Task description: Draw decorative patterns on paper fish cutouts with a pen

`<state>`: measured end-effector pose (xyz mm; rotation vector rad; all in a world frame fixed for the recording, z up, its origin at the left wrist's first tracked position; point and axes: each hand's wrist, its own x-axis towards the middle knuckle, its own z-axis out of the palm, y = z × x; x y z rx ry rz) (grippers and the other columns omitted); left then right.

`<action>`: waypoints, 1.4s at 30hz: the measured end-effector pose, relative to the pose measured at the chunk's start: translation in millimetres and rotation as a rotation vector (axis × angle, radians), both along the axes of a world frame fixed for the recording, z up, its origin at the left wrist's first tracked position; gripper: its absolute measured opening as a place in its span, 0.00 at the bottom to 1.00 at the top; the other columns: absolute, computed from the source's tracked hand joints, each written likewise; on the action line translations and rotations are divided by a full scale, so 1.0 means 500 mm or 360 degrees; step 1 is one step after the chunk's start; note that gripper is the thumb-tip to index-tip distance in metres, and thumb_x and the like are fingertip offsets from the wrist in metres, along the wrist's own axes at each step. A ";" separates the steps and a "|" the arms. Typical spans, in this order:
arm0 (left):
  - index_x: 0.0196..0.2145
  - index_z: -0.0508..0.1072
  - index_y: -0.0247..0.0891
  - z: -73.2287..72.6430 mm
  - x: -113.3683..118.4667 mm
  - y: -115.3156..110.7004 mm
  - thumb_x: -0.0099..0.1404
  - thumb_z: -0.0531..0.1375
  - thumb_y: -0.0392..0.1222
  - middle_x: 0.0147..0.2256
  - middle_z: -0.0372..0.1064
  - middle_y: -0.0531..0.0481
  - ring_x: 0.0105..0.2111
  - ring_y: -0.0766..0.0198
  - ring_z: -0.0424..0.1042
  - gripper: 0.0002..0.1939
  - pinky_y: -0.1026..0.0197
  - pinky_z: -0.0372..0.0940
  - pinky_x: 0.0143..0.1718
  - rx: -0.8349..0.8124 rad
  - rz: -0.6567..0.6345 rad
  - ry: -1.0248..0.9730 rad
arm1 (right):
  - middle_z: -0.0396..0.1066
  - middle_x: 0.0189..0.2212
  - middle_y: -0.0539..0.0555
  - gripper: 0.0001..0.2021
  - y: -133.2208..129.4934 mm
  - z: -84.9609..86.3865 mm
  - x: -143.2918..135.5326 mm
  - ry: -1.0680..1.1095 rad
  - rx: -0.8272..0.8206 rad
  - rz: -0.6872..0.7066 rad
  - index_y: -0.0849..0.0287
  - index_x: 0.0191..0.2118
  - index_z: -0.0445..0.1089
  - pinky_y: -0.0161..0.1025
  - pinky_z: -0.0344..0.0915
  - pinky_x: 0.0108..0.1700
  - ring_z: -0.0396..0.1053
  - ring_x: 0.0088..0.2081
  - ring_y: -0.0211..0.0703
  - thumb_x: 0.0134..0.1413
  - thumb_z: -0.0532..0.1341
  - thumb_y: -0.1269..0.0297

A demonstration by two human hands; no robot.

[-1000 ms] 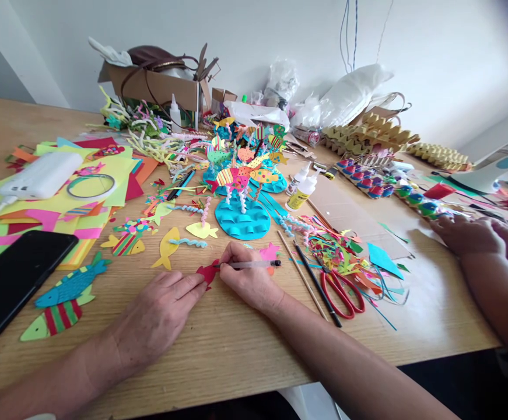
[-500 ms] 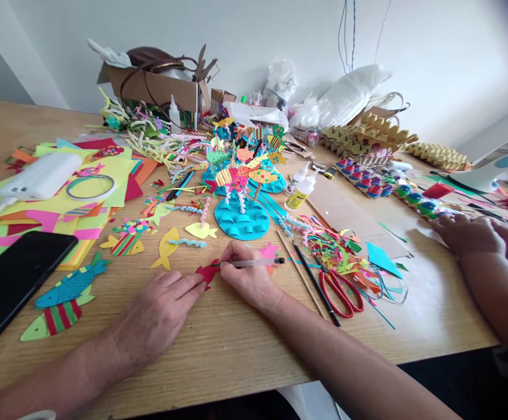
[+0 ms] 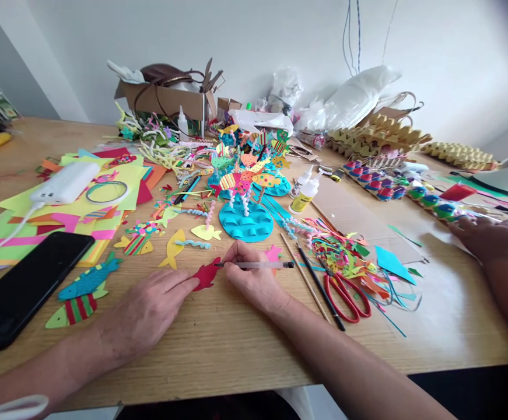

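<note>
A red paper fish (image 3: 207,274) lies on the table in front of me. The fingers of my left hand (image 3: 151,303) press together on its left end and hold it against the tabletop. My right hand (image 3: 254,274) is closed around a clear-barrelled pen (image 3: 258,265), whose tip touches the fish's right end or sits just above it. Beside my right hand is a pink paper cutout (image 3: 273,254), partly covered. A yellow paper fish (image 3: 172,248) with a blue curly pipe cleaner (image 3: 195,243) lies behind my left hand, and a blue fish (image 3: 88,281) lies to its left.
Red-handled scissors (image 3: 349,297), a black pencil (image 3: 321,286) and a wooden stick (image 3: 305,274) lie at right by paper scraps. Behind stands a blue base (image 3: 245,224) with fish on curly stems. A phone (image 3: 30,286) lies left. Another person's hand (image 3: 494,239) rests far right.
My left fingers have drawn back leftward, so more of the red fish shows. The pen stays in my right hand. The view has shifted slightly left.
</note>
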<state>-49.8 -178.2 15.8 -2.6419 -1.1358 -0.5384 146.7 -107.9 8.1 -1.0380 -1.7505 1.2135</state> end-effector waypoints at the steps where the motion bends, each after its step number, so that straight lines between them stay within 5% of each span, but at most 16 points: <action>1: 0.43 0.72 0.33 0.003 -0.005 -0.004 0.67 0.41 0.30 0.39 0.73 0.45 0.38 0.62 0.72 0.20 0.61 0.69 0.40 -0.0005 0.0006 0.0031 | 0.60 0.18 0.45 0.03 -0.002 0.000 0.000 -0.0011 0.0011 0.0014 0.59 0.23 0.61 0.29 0.52 0.21 0.55 0.20 0.32 0.39 0.53 0.72; 11: 0.51 0.67 0.30 -0.034 -0.005 -0.035 0.68 0.48 0.36 0.50 0.69 0.43 0.50 0.56 0.66 0.17 0.53 0.65 0.50 0.0032 0.0047 0.0206 | 0.63 0.19 0.45 0.05 -0.021 0.007 -0.010 -0.0137 -0.0017 0.0129 0.60 0.24 0.62 0.28 0.54 0.22 0.58 0.21 0.30 0.42 0.55 0.77; 17: 0.53 0.65 0.30 -0.037 0.006 -0.028 0.67 0.50 0.35 0.51 0.68 0.42 0.50 0.53 0.66 0.18 0.46 0.62 0.51 -0.0017 0.0017 0.0145 | 0.62 0.17 0.44 0.06 -0.025 0.010 -0.012 -0.0232 0.0006 0.0104 0.59 0.22 0.61 0.28 0.53 0.21 0.57 0.19 0.30 0.41 0.55 0.78; 42: 0.51 0.67 0.31 -0.036 0.014 -0.025 0.68 0.48 0.34 0.48 0.69 0.42 0.48 0.54 0.66 0.17 0.50 0.64 0.49 0.0018 -0.0016 0.0006 | 0.64 0.20 0.46 0.05 -0.024 0.001 -0.016 -0.0353 0.0127 0.0085 0.59 0.24 0.63 0.30 0.57 0.26 0.60 0.21 0.33 0.42 0.56 0.76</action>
